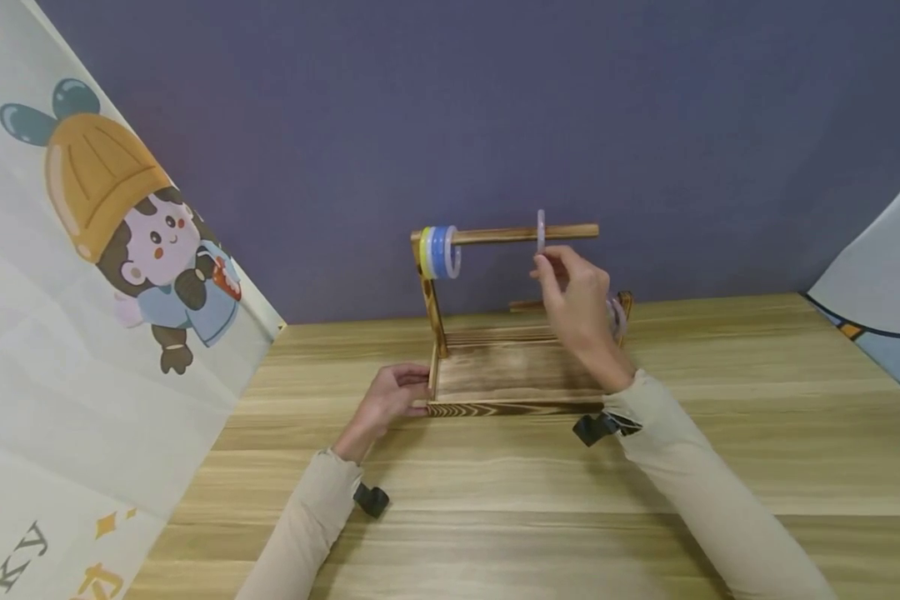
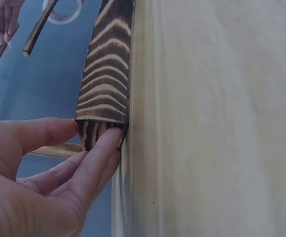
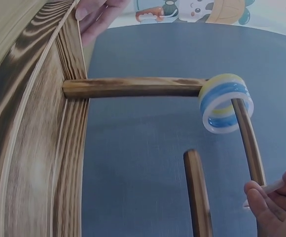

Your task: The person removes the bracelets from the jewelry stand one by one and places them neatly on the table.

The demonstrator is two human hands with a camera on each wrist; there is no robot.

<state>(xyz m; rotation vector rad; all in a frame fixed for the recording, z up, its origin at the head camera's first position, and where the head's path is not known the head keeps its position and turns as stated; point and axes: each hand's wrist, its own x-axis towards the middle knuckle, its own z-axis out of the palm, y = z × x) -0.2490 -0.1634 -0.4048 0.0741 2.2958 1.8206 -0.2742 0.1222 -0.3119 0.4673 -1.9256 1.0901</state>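
A wooden bangle stand (image 1: 517,375) with a tray-like base and two bars rests on the table. My right hand (image 1: 581,304) pinches a pale, translucent bangle (image 1: 541,227) between thumb and fingers; the bangle encircles the upper bar (image 1: 495,236) toward its free end. At that bar's post end hang several bangles (image 1: 440,252) in yellow, white and blue, side by side. The left hand (image 1: 390,396) grips the front left corner of the base (image 2: 101,94), thumb on one side and fingers on the other.
The lower bar (image 1: 525,306) of the stand points left from the right post, and pale bangles (image 1: 617,318) hang near that post, partly behind my right hand. A dark blue panel (image 1: 345,167) rises behind the wood-grain table (image 1: 480,517). A printed white sheet (image 1: 37,333) stands left.
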